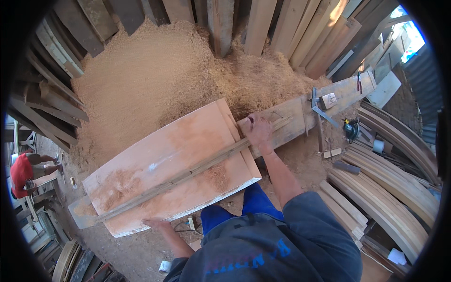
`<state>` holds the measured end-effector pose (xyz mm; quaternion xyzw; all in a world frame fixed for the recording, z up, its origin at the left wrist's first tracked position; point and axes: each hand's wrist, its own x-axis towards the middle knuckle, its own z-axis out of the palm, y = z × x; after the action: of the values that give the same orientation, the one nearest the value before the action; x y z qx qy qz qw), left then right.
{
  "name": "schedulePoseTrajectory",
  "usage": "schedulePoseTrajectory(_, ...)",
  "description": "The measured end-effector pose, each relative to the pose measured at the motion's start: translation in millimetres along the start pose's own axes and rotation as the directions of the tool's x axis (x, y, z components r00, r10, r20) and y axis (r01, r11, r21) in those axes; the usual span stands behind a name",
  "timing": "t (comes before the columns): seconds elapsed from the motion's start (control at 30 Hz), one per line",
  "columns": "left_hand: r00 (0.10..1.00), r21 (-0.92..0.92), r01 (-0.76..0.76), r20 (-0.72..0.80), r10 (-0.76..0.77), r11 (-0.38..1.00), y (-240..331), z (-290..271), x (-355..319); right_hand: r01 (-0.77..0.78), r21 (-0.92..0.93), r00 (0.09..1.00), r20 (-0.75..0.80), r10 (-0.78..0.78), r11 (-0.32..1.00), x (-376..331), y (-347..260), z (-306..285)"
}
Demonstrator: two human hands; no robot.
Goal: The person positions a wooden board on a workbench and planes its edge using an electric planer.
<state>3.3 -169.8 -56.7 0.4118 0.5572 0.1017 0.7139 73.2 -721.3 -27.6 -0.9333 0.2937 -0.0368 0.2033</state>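
A: What step does this look like?
B: Steadying or lining up, I'd judge. Nearest, the left hand [159,226] lays its fingers on the near edge of the panel [176,150], toward its left end.

A: Is it gripping?
B: I can't tell; the fingers rest on top, and whatever is under the edge is hidden.

A: And across the panel?
B: A long strip [183,174], lying slantwise from the near left to the far right and running past both ends. The left hand is near it but apart.

A: The right hand [259,132]?
B: Farther off, just beyond the panel's right end, bent over the strip where it passes above the bench [284,136]. Its fingers curl, but whether they close on the strip or only press it, I can't say.

A: So what would the next move call for?
B: Probably firm, even pressure, so neither panel nor strip slides; loose dust on the panel could let the strip slip.

A: Farther out?
B: A square [325,116] and a block [329,100] on the bench's right part; then sawdust [145,80], with boards [263,28] behind.
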Motion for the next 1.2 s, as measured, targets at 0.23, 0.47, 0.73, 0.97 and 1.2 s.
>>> schedulePoseTrajectory(0.23, 0.993, 0.078, -0.021, -0.117, 0.03, 0.997, 3, 8, -9, 0.002, -0.029, 1.0, 0.003, -0.002, 1.0, 7, -4, 1)
schedulePoseTrajectory(0.47, 0.972, 0.205, 0.004, -0.229, 0.044, 0.979, 10, 21, -32, -0.004, -0.054, 1.0, 0.02, 0.005, 0.999, 5, -6, -3)
schedulePoseTrajectory(0.73, 0.968, 0.175, -0.111, -0.202, 0.146, 0.978, 0, 3, 4, -0.002, 0.018, 1.0, 0.003, 0.002, 1.0, 2, -1, -5)
schedulePoseTrajectory(0.97, 0.995, 0.093, -0.027, -0.094, 0.036, 0.995, 1, 17, -16, -0.066, 0.048, 0.995, 0.084, 0.061, 0.997, 18, -3, 7)
schedulePoseTrajectory(1.2, 0.987, 0.122, -0.008, -0.161, 0.027, 0.992, 4, 11, -11, -0.077, -0.002, 0.996, 0.035, 0.077, 0.997, 19, -1, 14)
